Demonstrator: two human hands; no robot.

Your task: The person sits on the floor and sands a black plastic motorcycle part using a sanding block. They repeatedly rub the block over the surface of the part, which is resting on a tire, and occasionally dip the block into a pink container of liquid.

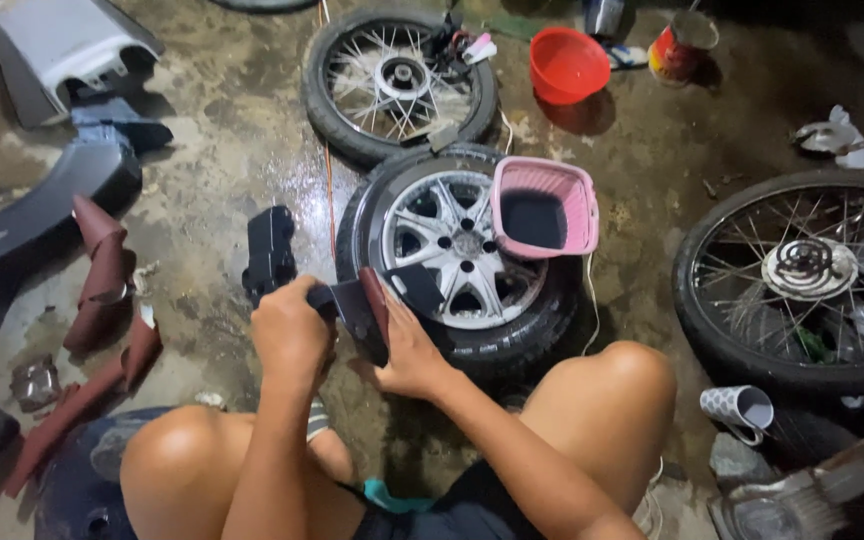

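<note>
- Squatting on the wet concrete floor (222,160), you have both hands on one black plastic bodywork piece with a dark red inner face (357,300), held just in front of your knees.
- Your left hand (290,330) is curled tight around the piece's left end, next to its boxy black section (270,250).
- Your right hand (407,350) lies half open, fingers spread under and against the right end.
- The piece's long axis runs left to right between the two hands, tilted slightly up to the left; the left hand has the firmer grip.
- Just beyond it lies the black tyre with a silver cast wheel (452,250), a pink plastic basket (544,207) resting on its upper right.
</note>
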